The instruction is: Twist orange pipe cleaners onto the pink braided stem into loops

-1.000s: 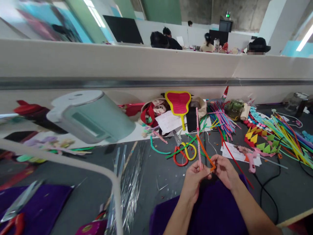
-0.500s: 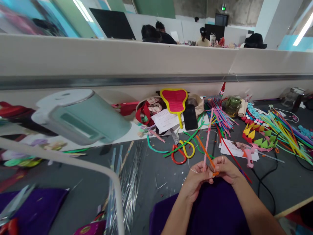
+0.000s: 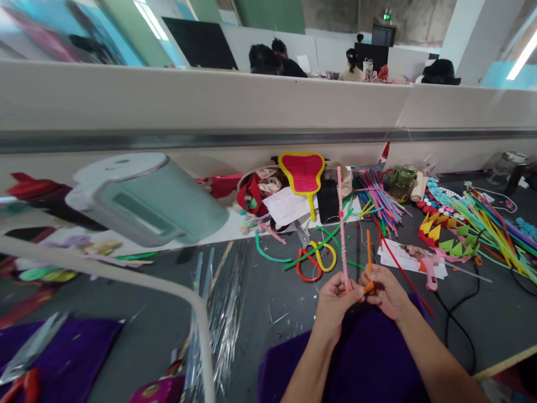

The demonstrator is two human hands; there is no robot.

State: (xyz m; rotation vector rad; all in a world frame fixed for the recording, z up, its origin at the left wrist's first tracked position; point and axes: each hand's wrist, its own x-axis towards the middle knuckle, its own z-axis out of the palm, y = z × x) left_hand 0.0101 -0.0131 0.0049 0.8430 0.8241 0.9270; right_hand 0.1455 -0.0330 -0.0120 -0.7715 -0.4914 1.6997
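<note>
Pinching pink stem, left fingers; orange stem, right fingers; scissors near, desk edge well right

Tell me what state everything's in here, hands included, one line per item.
Left hand, closed on the pink strip.
Right hand, pinching the orange strip.
Pink strip, held up, nearly straight.
Orange strip, bent sharply.
Red-and-yellow-handled scissors, lying down, blade opening unclear.
Pink glue gun, lying down, power unclear.
Black phone, screen dark.
Exit sign, lit green.
Ceiling light, lit.
</note>
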